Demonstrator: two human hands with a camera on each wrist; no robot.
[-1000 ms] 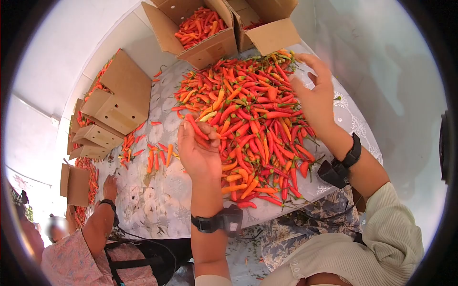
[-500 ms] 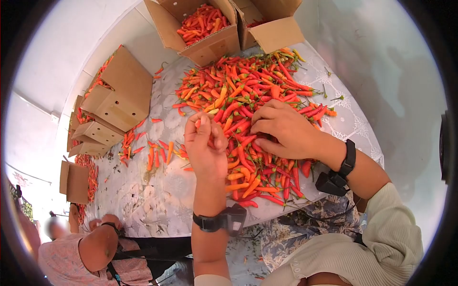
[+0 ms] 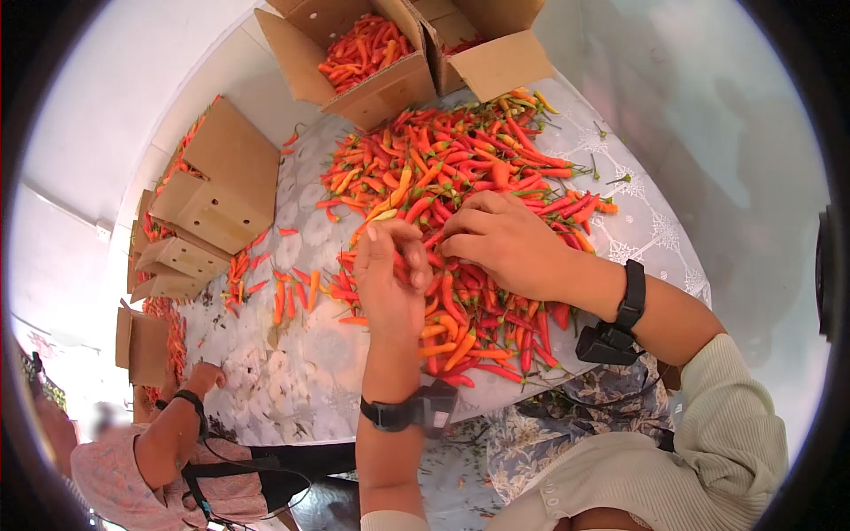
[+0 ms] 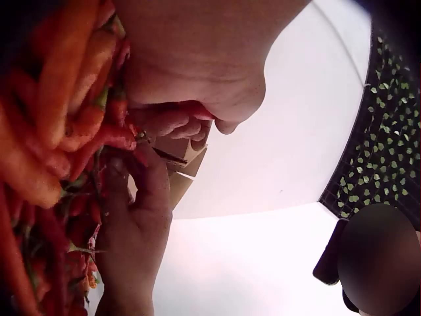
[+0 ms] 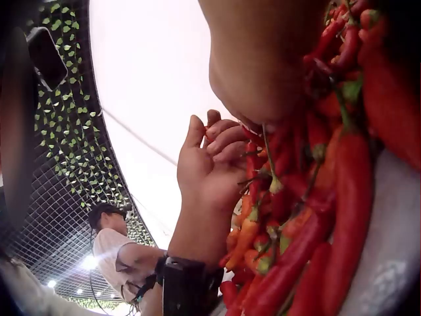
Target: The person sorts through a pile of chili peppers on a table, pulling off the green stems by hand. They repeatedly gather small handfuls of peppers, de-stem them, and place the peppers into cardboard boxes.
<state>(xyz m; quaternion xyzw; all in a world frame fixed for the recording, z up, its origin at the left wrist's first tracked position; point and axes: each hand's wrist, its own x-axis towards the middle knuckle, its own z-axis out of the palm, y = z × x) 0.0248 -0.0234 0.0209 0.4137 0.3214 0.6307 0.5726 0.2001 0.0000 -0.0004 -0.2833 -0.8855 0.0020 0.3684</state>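
Observation:
A big heap of red and orange chilies [image 3: 460, 177] covers the patterned tablecloth [image 3: 310, 363]. My left hand [image 3: 394, 265] is raised at the heap's near left edge, its curled fingers pinching a red chili; it also shows in the right wrist view [image 5: 210, 164]. My right hand [image 3: 500, 239] lies knuckles-up on the heap right beside it, fingers curled down onto a chili among the heap. In the left wrist view the right hand [image 4: 197, 72] is above and the left hand [image 4: 141, 217] below, chilies [image 4: 59, 131] packed against both.
Two open cardboard boxes [image 3: 367, 53] [image 3: 482, 44] with chilies stand at the table's far end. More boxes [image 3: 221, 186] line the left side, with loose chilies [image 3: 288, 292] near them. Another person's arm [image 3: 177, 425] is at lower left. The table edge [image 3: 549, 380] runs near my body.
My right hand came down from above the heap's far side and settled on the chilies beside the left hand. The left hand shifted slightly right. The other person's arm drew back.

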